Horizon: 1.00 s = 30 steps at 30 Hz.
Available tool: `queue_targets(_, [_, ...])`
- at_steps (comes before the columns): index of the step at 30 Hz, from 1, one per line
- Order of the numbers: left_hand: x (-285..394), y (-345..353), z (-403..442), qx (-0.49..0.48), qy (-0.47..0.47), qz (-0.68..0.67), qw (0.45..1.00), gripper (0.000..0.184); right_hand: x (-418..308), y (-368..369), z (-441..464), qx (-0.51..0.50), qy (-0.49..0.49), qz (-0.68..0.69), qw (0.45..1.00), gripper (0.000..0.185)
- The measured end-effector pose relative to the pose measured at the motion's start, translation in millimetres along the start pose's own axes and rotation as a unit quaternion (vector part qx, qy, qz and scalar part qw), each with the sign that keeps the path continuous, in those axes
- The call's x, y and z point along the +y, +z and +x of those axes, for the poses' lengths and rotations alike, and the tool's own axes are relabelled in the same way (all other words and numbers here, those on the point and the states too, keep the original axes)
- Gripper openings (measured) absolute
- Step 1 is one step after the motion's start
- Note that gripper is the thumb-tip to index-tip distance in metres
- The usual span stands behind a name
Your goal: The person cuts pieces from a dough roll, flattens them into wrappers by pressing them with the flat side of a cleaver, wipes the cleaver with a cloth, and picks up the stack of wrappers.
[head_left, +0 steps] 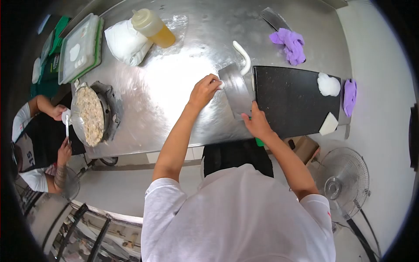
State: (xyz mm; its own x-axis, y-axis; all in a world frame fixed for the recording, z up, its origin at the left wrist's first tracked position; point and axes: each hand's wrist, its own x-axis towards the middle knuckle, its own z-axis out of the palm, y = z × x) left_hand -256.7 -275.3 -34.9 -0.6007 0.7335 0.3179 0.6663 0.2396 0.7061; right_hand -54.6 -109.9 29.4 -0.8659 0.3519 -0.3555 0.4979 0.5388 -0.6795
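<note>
My right hand is closed round the green handle of a wide cleaver, whose broad metal blade lies low over the steel table. Just left of the blade, my left hand has its fingers pinched on a small piece of white dough. A curved rope of white dough rests on the table beyond the blade. To the right of the cleaver is a black board, with a white mound and a flat white scraper-like piece on it.
On the steel table stand an oil bottle, a white bag, lidded containers and a pan of filling. Purple cloths lie at right near another blade. A co-worker works at left; a fan stands lower right.
</note>
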Motion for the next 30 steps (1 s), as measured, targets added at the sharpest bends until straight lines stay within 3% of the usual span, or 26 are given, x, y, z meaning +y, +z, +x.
queue_targets(7, [26.4,-5.8,-0.1,0.067,-0.026,-0.012,0.997,0.016,-7.7,21.0,-5.1,0.015,0.061,0.053,0.997,0.053])
queue_targets(9, [47.0,-7.2,0.3,0.134,-0.187,-0.100,0.968,0.015,-0.5,13.9,-31.8,0.090,0.048,0.113,0.988,0.045])
queue_targets(11, [71.6,1.9,11.6,0.095,-0.170,-0.116,0.974,0.016,15.3,-9.3,-67.5,0.122,0.085,0.157,0.976,0.044])
queue_targets(12, [93.1,15.1,21.7,0.074,-0.157,-0.156,0.972,0.017,30.6,-17.1,-83.8,0.184,0.089,0.168,0.964,0.042])
queue_targets(13, [114.9,31.9,32.4,0.020,-0.117,-0.182,0.976,0.022,43.0,-25.7,-99.1,0.244,0.090,0.179,0.949,0.041])
queue_targets(14, [138.3,50.4,42.3,-0.045,-0.049,-0.167,0.984,0.023,56.3,-37.5,-117.5,0.254,0.169,0.235,0.923,0.042])
queue_targets(15, [143.9,86.0,43.5,-0.135,-0.023,-0.228,0.964,0.022,77.9,-42.0,-135.0,0.293,0.206,0.205,0.911,0.038])
queue_targets(16, [173.3,104.6,57.3,-0.207,0.066,-0.213,0.952,0.020,83.1,-58.7,-151.4,0.377,0.129,0.206,0.894,0.035])
queue_targets(18, [204.3,154.4,72.7,-0.377,0.165,-0.114,0.904,0.019,139.7,-60.6,-186.3,0.422,0.194,0.247,0.851,0.033])
queue_targets(19, [216.3,172.8,78.1,-0.389,0.172,-0.111,0.898,0.019,151.6,-65.5,-202.6,0.430,0.201,0.255,0.843,0.033])
queue_targets(21, [237.1,205.5,90.9,-0.488,0.180,0.148,0.841,0.028,170.3,-73.5,-230.2,0.500,0.238,0.286,0.782,0.032])
queue_targets(22, [243.6,212.6,103.3,-0.534,0.189,0.177,0.805,0.036,172.9,-80.9,-239.8,0.506,0.244,0.293,0.774,0.032])
queue_targets(24, [260.9,218.8,106.7,-0.540,0.178,0.216,0.794,0.039,173.7,-84.4,-260.6,0.493,0.315,0.368,0.722,0.031])
queue_targets(27, [272.3,220.4,111.1,-0.529,0.167,0.266,0.788,0.045,182.1,-81.0,-263.4,0.534,0.271,0.389,0.701,0.034])
queue_targets(30, [277.0,230.5,120.3,-0.592,0.151,0.249,0.752,0.044,189.6,-95.3,-260.1,0.510,0.279,0.413,0.701,0.034])
